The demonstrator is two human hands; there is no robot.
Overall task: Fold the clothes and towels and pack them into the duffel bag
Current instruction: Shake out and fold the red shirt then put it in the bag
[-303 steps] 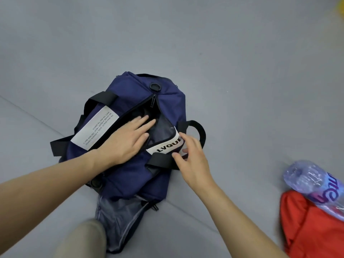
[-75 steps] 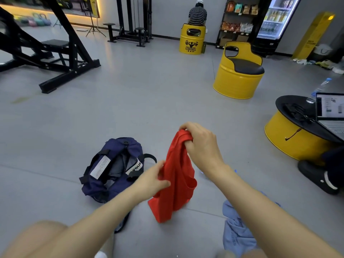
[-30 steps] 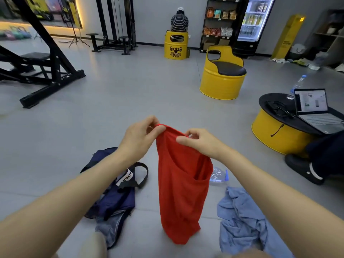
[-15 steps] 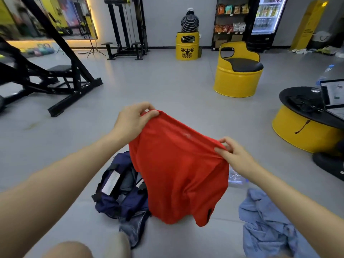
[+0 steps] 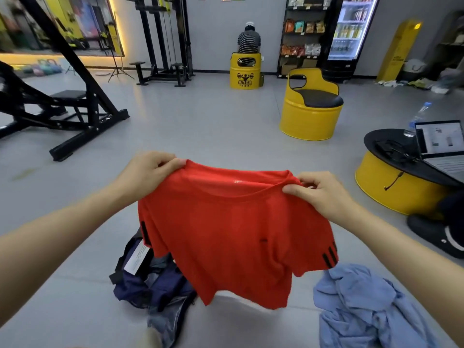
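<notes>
A red T-shirt (image 5: 233, 232) with black stripes on its sleeves hangs spread out in the air in front of me. My left hand (image 5: 148, 172) pinches its left shoulder and my right hand (image 5: 319, 192) pinches its right shoulder near the collar. Below it on the grey floor lies the navy duffel bag (image 5: 148, 280), unzipped, partly hidden behind the shirt. A crumpled light blue garment (image 5: 364, 307) lies on the floor at the lower right.
A low yellow drum table (image 5: 391, 187) with a laptop (image 5: 442, 146) and a water bottle stands at the right, a dark shoe beside it. A yellow barrel chair (image 5: 308, 109) is ahead. A black gym machine (image 5: 62, 101) is at the left. A person sits far back.
The shirt has been lifted and pulled wider between my hands, so it now hangs flat with both sleeves showing. My hands have moved farther apart.
</notes>
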